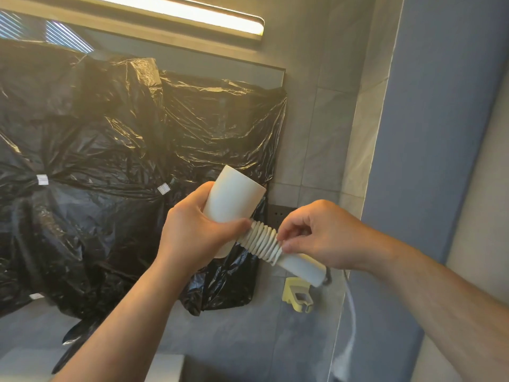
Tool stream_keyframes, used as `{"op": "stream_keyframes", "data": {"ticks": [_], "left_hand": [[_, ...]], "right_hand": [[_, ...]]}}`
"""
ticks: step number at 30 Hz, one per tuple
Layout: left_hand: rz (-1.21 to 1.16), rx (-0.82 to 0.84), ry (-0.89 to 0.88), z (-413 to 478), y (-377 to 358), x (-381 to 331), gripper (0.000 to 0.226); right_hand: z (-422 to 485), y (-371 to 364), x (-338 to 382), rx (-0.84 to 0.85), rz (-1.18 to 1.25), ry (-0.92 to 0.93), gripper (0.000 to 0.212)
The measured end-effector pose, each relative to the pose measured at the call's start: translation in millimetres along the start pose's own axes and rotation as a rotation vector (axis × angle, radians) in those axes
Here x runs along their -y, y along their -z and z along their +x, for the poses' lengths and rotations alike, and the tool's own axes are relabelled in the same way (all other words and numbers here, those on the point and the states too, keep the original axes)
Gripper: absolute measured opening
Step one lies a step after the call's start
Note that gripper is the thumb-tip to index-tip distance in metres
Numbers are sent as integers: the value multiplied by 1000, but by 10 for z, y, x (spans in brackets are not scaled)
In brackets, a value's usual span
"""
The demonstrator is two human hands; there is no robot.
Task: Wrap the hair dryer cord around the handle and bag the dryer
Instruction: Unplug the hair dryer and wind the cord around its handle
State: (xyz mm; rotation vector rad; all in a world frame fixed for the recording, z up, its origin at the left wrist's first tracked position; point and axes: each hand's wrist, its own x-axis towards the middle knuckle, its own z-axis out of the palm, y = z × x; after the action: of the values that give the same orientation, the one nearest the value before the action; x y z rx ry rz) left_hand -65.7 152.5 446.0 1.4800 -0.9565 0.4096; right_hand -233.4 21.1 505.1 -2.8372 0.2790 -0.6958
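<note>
A white hair dryer [232, 195] is held up in front of the wall, barrel pointing up and handle slanting down to the right. My left hand [192, 230] grips the barrel near its base. The white cord [263, 241] lies in several tight coils around the upper part of the handle. My right hand [316, 234] pinches the cord at the lower end of the coils. Below them the handle is bare, and a loose length of cord [351, 312] hangs down blurred at the right.
Black plastic sheeting [110, 161] covers the mirror behind the dryer. A dark wall socket [278, 213] sits just behind the handle. A yellow holder [297, 293] is fixed to the grey tiled wall below. A lit lamp bar [192, 12] runs above.
</note>
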Motion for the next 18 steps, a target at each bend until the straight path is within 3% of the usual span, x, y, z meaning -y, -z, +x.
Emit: {"op": "stream_keyframes", "data": {"ticks": [3,9,11,15,18], "left_hand": [[-122,106,52,24,43,12,53],[-473,109,179,34,7,-17,58],[-511,75,213,38,-25,-16,61],[-527,41,269,9,-80,35,68],[-578,-34,312,-25,-111,53,59]], "right_hand": [[15,51,-73,-27,111,-2,14],[88,-10,-319,103,996,-17,43],[100,-89,-350,61,1158,-27,40],[57,-336,-324,1,1513,-80,13],[58,-515,-328,45,1771,0,22]]}}
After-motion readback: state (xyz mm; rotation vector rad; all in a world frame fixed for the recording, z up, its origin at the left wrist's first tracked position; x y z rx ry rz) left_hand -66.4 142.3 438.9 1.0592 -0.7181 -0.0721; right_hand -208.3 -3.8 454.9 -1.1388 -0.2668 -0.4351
